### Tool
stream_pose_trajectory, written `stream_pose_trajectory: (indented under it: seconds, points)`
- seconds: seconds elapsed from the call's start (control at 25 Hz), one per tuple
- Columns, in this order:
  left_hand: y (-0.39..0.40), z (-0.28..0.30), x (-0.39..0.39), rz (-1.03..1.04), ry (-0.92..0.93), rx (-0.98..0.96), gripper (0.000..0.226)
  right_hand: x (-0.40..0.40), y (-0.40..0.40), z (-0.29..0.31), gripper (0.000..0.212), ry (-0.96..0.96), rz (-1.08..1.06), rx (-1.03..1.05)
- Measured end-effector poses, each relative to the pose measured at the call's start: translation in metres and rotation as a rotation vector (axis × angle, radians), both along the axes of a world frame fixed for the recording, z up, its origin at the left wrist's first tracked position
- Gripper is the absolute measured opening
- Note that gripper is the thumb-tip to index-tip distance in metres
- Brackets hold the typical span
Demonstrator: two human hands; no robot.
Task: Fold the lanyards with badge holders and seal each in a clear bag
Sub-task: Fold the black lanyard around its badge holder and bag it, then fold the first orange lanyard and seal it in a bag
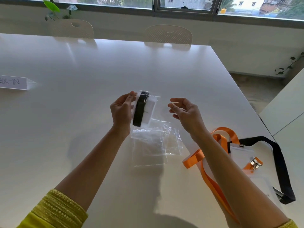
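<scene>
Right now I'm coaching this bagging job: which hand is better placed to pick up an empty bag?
Probably the right hand: it holds nothing, while the left hand grips the filled bag above the empty bags.

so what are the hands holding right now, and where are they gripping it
The left hand pinches the clear bag with the folded black lanyard inside, by its left edge near the top. The right hand holds nothing.

The scene is viewed from one head-worn, wide-angle camera, aimed forward and down over the white worktop (82,129). Both forearms are seen close below; chairs (168,36) and windows (185,4) are framed beyond.
</scene>
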State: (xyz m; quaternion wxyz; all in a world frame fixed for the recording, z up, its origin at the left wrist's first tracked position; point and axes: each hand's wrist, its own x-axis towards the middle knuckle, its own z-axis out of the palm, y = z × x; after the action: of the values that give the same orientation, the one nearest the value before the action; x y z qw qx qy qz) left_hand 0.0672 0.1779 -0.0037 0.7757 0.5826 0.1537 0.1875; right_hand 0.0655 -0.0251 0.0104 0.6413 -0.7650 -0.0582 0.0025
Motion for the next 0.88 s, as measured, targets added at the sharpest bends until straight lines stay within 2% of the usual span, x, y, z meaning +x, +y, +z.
stream_pose_trajectory:
  seconds: [0.24,0.4,0.64,0.76,0.88]
  points:
    - [0.035,-0.005,0.022,0.208,0.074,0.198,0.021,0.001,-0.014,0.001,0.016,0.012,0.018,-0.039]
    - [0.053,-0.015,0.033,0.229,0.136,0.361,0.015,0.001,-0.018,0.001,0.012,0.009,0.028,-0.058]
    - [0.064,-0.028,0.039,0.175,0.325,0.397,0.025,0.000,-0.021,0.003,0.014,0.034,0.051,-0.083]
    - [0.067,-0.030,0.039,0.174,0.380,0.529,0.037,-0.002,-0.022,0.002,0.014,0.040,0.060,-0.098]
    - [0.062,-0.023,0.032,0.193,0.337,0.775,0.030,-0.005,-0.026,0.003,0.012,0.046,0.052,-0.110]
